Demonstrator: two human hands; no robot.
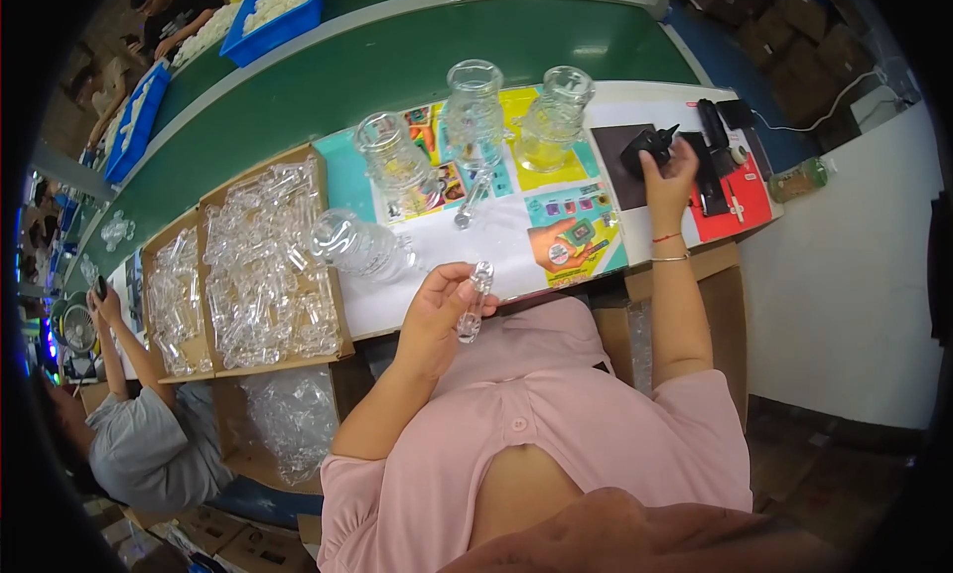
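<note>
My left hand holds up a small clear glass tube piece with a rounded end, just over the table's near edge. My right hand is closed round a small black bottle with a pointed nozzle, above a dark mat. Between and beyond my hands, a clear glass vessel and two others stand upright. One more glass vessel lies on its side at the left. A slim glass piece lies in the middle.
Cardboard trays of clear glass tubes lie at the left. Black tools lie on a red area at the right. A green work surface runs behind, with blue bins. A co-worker sits at the left.
</note>
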